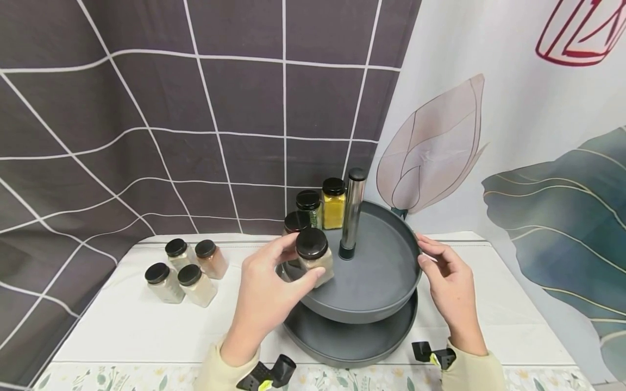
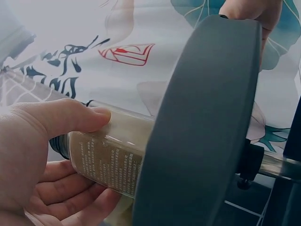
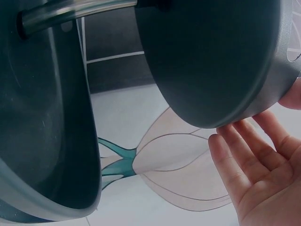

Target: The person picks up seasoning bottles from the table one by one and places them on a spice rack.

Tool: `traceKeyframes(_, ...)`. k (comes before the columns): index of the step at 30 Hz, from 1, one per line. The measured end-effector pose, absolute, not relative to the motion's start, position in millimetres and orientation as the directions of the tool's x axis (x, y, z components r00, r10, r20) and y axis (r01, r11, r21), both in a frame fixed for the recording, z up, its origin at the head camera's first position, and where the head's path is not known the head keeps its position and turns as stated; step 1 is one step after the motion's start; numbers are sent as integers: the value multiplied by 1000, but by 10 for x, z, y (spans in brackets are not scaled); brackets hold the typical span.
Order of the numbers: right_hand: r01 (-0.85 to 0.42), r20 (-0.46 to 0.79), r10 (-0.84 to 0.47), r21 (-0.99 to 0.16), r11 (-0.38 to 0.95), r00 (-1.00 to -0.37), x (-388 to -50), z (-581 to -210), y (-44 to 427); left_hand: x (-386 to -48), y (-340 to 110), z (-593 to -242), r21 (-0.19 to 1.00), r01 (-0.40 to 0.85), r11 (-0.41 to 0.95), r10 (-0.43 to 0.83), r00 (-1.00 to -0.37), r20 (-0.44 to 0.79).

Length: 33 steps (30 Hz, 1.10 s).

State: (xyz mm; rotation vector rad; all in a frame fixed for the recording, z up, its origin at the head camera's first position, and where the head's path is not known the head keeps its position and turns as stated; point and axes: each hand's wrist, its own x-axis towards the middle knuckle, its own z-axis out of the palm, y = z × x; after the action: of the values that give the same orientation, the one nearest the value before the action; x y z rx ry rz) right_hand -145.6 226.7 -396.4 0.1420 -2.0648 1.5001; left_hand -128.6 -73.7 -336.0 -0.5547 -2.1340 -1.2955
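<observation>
The left hand (image 1: 269, 290) grips a black-lidded jar (image 1: 320, 266) of pale powder at the left front of the upper grey tray (image 1: 381, 271). In the left wrist view thumb and fingers hold the jar (image 2: 108, 150) at the tray's rim; whether its base touches the tray cannot be told. The right hand (image 1: 452, 288) touches the right rim of that tray, and the right wrist view has its fingertips on the tray's outer wall (image 3: 277, 80). Behind the held jar, on the upper tray, stand a red-brown jar (image 1: 295, 222), a green one (image 1: 309, 203) and a yellow one (image 1: 333, 203).
Several black-lidded jars (image 1: 198, 285) stand on the white table (image 1: 117, 326) at the left. A metal post (image 1: 353, 212) rises from the upper tray. Below lies the lower tray (image 1: 349, 345). A dark gridded curtain (image 1: 244, 119) and a leaf-printed cloth (image 1: 440, 146) hang behind.
</observation>
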Motion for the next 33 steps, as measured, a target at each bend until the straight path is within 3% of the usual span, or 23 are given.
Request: traceKeyframes(33,-400,507,248,-836,376,-825,-1460,-3959,2257,-1286,-678,-3508,693,562,451,42,-789,613)
